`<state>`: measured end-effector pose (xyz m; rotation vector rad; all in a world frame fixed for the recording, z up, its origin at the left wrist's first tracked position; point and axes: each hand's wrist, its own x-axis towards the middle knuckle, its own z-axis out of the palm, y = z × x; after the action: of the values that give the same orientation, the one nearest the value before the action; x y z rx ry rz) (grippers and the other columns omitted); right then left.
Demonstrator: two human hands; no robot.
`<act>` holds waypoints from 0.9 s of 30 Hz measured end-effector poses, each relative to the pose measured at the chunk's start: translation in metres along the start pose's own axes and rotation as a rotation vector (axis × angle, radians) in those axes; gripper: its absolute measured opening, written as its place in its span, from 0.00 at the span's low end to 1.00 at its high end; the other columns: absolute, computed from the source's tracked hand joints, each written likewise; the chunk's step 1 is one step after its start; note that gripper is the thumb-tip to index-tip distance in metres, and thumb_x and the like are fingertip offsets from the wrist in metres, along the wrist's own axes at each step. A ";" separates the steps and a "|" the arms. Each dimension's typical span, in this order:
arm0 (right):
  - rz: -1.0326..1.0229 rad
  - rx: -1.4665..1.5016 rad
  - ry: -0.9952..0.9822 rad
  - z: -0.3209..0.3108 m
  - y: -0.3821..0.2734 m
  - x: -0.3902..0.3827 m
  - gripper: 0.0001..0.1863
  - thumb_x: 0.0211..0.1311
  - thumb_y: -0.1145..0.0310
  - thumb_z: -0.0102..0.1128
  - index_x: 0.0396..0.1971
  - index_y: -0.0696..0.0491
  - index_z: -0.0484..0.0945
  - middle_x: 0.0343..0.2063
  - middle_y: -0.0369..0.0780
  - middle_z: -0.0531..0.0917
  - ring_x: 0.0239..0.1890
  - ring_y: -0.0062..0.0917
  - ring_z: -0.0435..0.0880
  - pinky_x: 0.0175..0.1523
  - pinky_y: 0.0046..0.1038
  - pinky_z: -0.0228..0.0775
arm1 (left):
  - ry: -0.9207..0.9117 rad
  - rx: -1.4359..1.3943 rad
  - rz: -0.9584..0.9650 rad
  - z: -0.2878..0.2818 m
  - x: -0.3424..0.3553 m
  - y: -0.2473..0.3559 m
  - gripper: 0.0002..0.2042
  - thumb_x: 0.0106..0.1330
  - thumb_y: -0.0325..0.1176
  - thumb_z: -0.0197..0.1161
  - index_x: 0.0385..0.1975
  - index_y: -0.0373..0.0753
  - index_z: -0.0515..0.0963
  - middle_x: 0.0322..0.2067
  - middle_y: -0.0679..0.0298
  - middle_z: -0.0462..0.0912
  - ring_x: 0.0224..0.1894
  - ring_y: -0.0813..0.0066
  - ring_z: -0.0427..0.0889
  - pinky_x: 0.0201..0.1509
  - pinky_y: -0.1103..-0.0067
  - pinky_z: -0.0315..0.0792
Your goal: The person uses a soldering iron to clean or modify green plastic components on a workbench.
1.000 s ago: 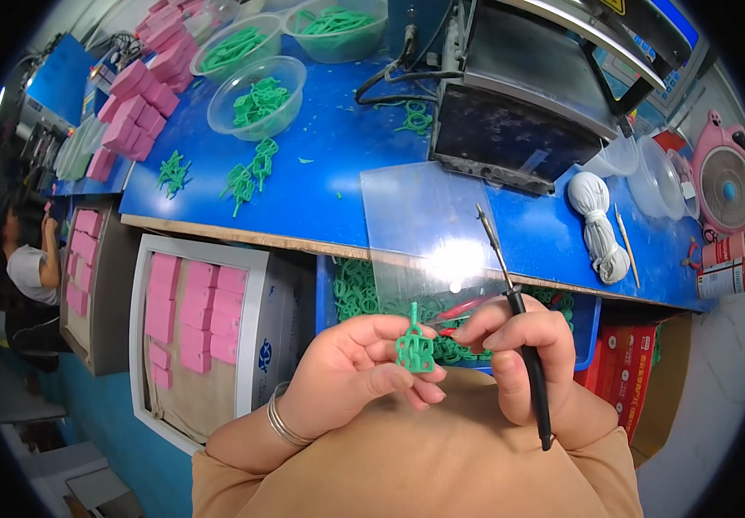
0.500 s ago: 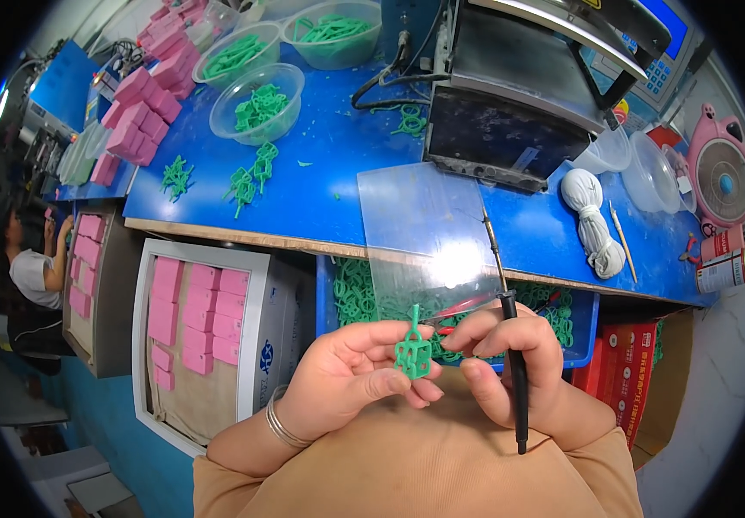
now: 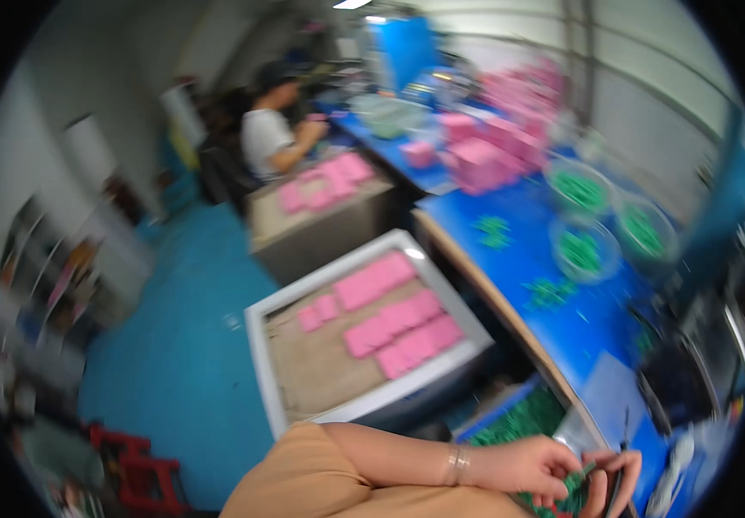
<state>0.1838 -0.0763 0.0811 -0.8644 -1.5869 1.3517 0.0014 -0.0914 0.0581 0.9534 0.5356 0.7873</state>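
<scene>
Two hands meet at the lower right edge of a blurred frame: left hand [image 3: 523, 466], bracelet [image 3: 456, 464] on the wrist, has its fingers curled and pinching a small green plastic part [image 3: 573, 494]; right hand [image 3: 616, 483] is closed around a thin dark tool [image 3: 623, 445] that points up, and touches the same part. Part sits between both hands, just below the blue bin of green parts [image 3: 523, 419] under the blue surface [image 3: 554, 319]. Left of that, white tray [image 3: 372, 332] carries pink boxes. Three clear bowls [image 3: 581, 186] of green parts stand on the surface, well apart from the hands. Another person [image 3: 273, 129] sits far back
</scene>
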 end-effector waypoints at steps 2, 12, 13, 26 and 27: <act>0.033 -0.014 -0.104 0.008 -0.001 0.007 0.10 0.57 0.81 0.48 0.34 0.53 0.60 0.31 0.42 0.74 0.33 0.22 0.72 0.41 0.21 0.64 | 0.047 0.021 0.040 0.003 -0.015 -0.007 0.15 0.57 0.31 0.61 0.43 0.30 0.72 0.37 0.54 0.78 0.37 0.69 0.78 0.38 0.77 0.74; -0.319 -0.410 -0.705 0.069 -0.010 0.025 0.07 0.55 0.78 0.55 0.30 0.56 0.66 0.25 0.37 0.71 0.22 0.16 0.66 0.27 0.16 0.60 | 0.591 0.052 0.328 0.021 -0.114 -0.044 0.20 0.57 0.31 0.62 0.47 0.29 0.67 0.38 0.56 0.77 0.37 0.73 0.78 0.39 0.78 0.76; -0.348 -0.391 -0.778 0.080 -0.009 0.025 0.07 0.55 0.78 0.55 0.30 0.56 0.66 0.25 0.37 0.71 0.22 0.16 0.66 0.27 0.16 0.60 | 0.660 0.100 0.323 0.022 -0.123 -0.048 0.20 0.57 0.32 0.62 0.46 0.29 0.67 0.37 0.55 0.77 0.36 0.74 0.78 0.35 0.79 0.76; -0.067 -0.062 -1.124 0.139 0.013 0.050 0.04 0.62 0.75 0.47 0.31 0.53 0.62 0.20 0.30 0.64 0.20 0.11 0.61 0.25 0.14 0.54 | 1.032 0.037 0.533 0.026 -0.178 -0.094 0.17 0.59 0.32 0.60 0.45 0.32 0.67 0.29 0.61 0.76 0.29 0.76 0.77 0.30 0.80 0.73; -0.065 -0.062 -1.125 0.138 0.014 0.054 0.04 0.62 0.75 0.47 0.31 0.53 0.62 0.20 0.30 0.64 0.20 0.11 0.61 0.25 0.14 0.54 | 1.148 0.052 0.514 0.027 -0.182 -0.096 0.17 0.59 0.31 0.59 0.45 0.31 0.67 0.29 0.61 0.76 0.29 0.75 0.77 0.30 0.80 0.73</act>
<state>0.0351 -0.0795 0.0695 0.0095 -2.4419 1.8819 -0.0571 -0.2819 -0.0008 0.6064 1.3215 1.8051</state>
